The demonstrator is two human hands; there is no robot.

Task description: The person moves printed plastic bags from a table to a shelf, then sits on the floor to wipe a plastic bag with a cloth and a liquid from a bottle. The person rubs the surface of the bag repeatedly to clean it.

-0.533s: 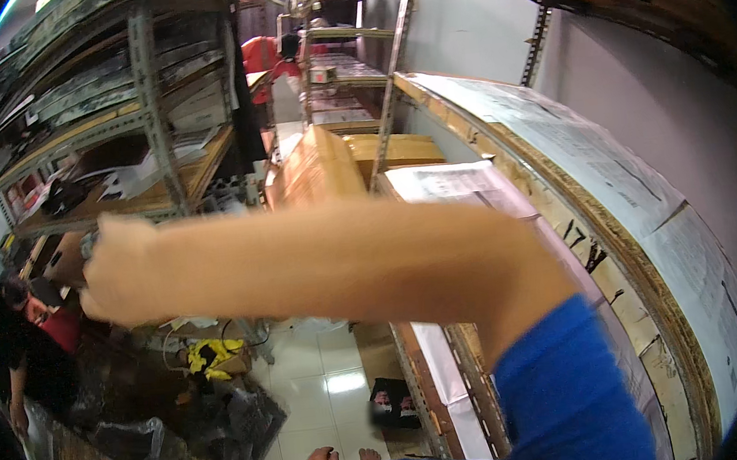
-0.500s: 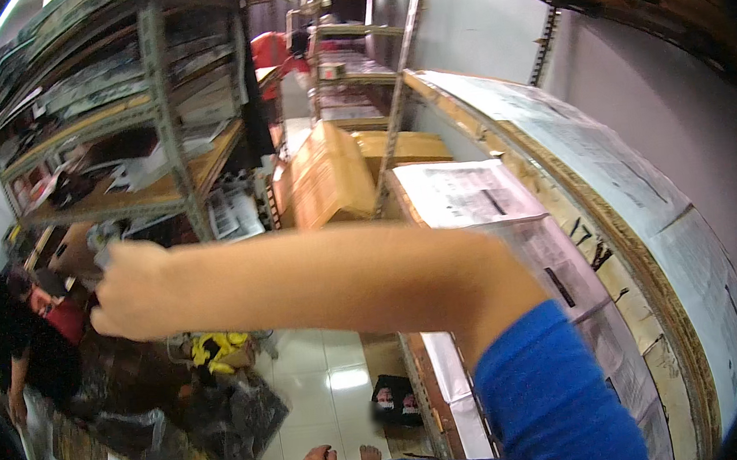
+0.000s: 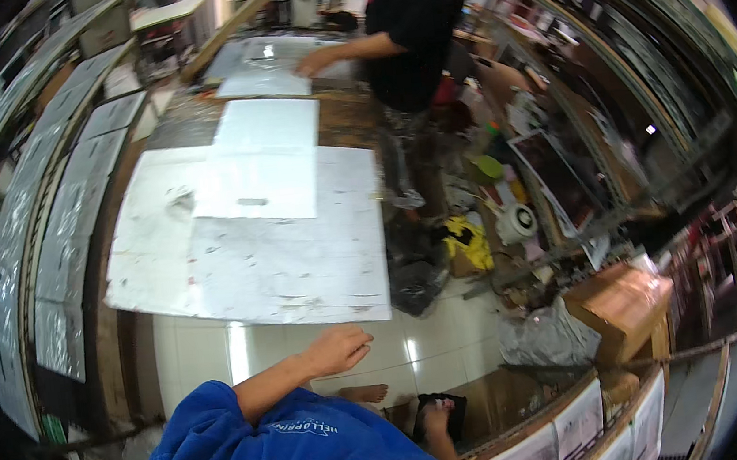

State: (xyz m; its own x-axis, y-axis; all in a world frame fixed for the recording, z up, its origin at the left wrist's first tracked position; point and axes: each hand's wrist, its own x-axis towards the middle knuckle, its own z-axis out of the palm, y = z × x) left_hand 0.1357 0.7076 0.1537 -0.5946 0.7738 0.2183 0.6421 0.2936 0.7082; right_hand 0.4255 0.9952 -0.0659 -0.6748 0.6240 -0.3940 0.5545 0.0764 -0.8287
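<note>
My left hand (image 3: 340,350) is held in front of my body with loosely curled fingers, and nothing shows in it. It is just short of the near edge of a large white, smudged board (image 3: 292,264) on the table, apart from it. A smaller glossy white sheet (image 3: 265,165) lies on that board. Low at my right side hangs my right hand (image 3: 437,418), seen over a dark folded cloth (image 3: 457,412) with a pink print. Its fingers are too small and unclear to read, and whether it touches the cloth I cannot tell.
Across the table, a person in black (image 3: 417,39) reaches over another white sheet (image 3: 261,81). Racks with printed sheets (image 3: 76,231) line the left side. At the right are a cardboard box (image 3: 619,299), black plastic (image 3: 416,265), a yellow bag (image 3: 467,243) and metal shelving (image 3: 611,171).
The view has turned from the shelves to the table with the white board. My right arm, stretched across the view before, is now lowered at my side. My left hand is now raised before me.
</note>
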